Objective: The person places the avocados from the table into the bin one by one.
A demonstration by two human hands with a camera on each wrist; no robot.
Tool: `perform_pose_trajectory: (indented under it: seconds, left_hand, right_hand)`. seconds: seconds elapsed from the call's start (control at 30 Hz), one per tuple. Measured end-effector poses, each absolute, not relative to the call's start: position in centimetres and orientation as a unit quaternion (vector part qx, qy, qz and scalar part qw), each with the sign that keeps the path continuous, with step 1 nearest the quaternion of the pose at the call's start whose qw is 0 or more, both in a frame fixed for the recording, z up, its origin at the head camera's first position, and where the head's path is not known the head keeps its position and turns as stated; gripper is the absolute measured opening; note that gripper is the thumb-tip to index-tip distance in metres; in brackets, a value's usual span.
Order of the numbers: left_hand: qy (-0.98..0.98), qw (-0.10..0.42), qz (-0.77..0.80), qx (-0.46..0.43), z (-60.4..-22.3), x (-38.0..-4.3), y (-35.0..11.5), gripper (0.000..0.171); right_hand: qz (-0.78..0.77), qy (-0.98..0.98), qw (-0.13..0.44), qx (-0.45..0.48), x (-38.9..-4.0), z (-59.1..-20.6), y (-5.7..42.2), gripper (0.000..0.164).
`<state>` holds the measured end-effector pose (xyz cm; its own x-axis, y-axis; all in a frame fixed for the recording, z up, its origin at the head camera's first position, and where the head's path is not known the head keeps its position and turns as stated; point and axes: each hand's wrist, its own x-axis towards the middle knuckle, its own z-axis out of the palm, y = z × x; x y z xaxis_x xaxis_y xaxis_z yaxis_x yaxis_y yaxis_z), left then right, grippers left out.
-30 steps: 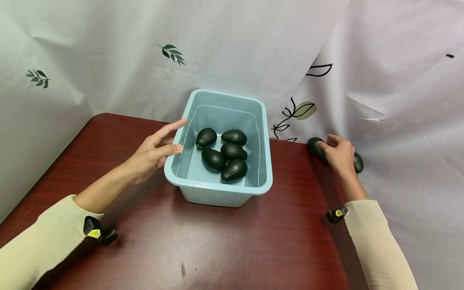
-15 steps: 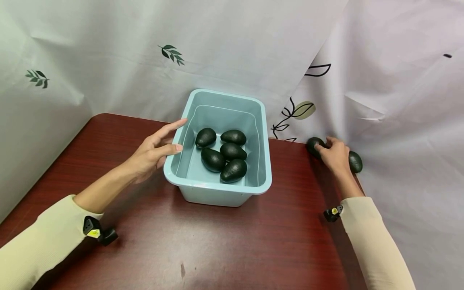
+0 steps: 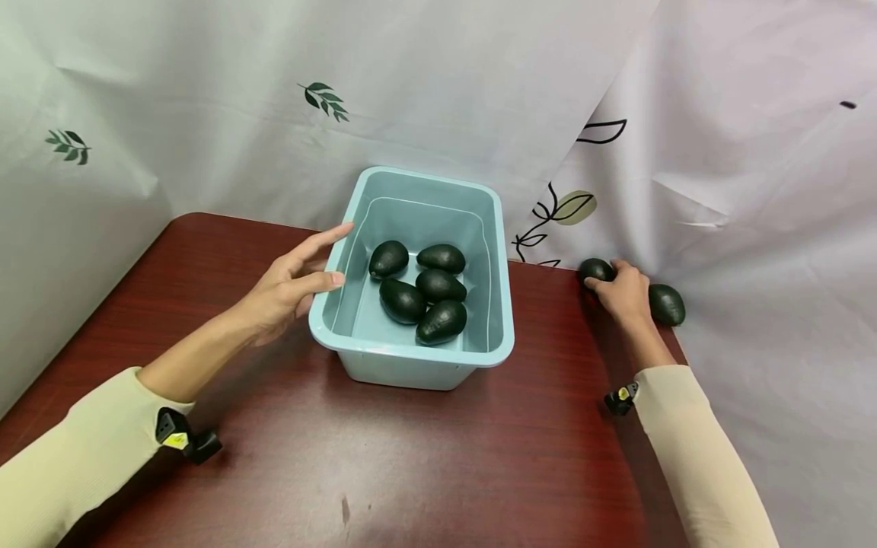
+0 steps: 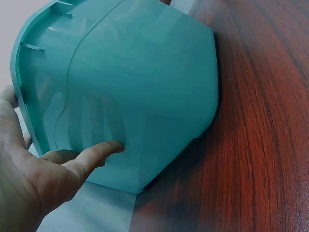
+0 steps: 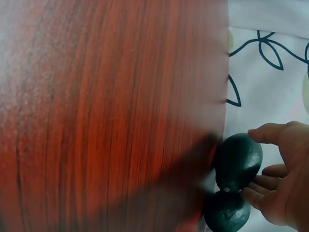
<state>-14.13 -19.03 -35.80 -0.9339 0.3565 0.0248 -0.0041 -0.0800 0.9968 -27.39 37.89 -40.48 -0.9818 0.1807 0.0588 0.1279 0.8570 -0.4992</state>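
A light blue plastic tub (image 3: 411,373) stands on the table and holds several dark green avocados (image 3: 441,323). My left hand (image 3: 281,293) grips its left rim, thumb and index finger over the edge; in the left wrist view, other fingertips (image 4: 116,147) press the outer wall. At the far right table edge, my right hand (image 3: 625,293) holds an avocado (image 5: 239,162), thumb on one side and fingers on the other. Another avocado (image 3: 666,305) lies just behind that hand. The two right-hand avocados sit close together in the right wrist view.
The reddish-brown wooden table (image 3: 411,464) has its right edge beside the two avocados. A white curtain (image 3: 226,99) with leaf prints hangs close behind the tub and along the right side.
My right hand has shifted left and come round the farther avocado, uncovering more of the other one. My left hand and the tub stay where they were.
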Motion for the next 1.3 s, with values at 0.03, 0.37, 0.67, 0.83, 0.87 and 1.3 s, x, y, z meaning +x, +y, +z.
perform_pose_trajectory:
  seconds: [0.03,0.37,0.67,0.83,0.87,1.3]
  left_hand:
    - [0.666,0.125,0.723,0.133,-35.8,-14.1,-19.0,0.075]
    - [0.664,0.121,0.725,0.138,-35.8,-14.2,-18.9,0.074]
    - [0.666,0.121,0.723,0.137,-35.9,-14.2,-18.9,0.075]
    - [0.668,0.119,0.722,0.137,-35.9,-14.1,-18.9,0.075]
    - [0.668,0.119,0.721,0.137,-35.9,-14.1,-18.9,0.075]
    - [0.672,0.118,0.718,0.137,-35.9,-14.0,-19.0,0.074]
  right_hand:
    - [0.258,-0.962,0.052,-0.078,-27.1,-40.2,37.6,0.084]
    - [0.234,-0.967,0.064,-0.079,-27.7,-40.9,37.2,0.078]
    - [0.239,-0.965,0.07,-0.078,-28.7,-42.5,38.8,0.08]
    - [0.236,-0.966,0.074,-0.07,-28.8,-42.5,38.7,0.076]
    - [0.234,-0.966,0.079,-0.07,-28.9,-42.6,38.7,0.075]
    - [0.234,-0.966,0.104,-0.028,-32.3,-47.2,42.2,0.077]
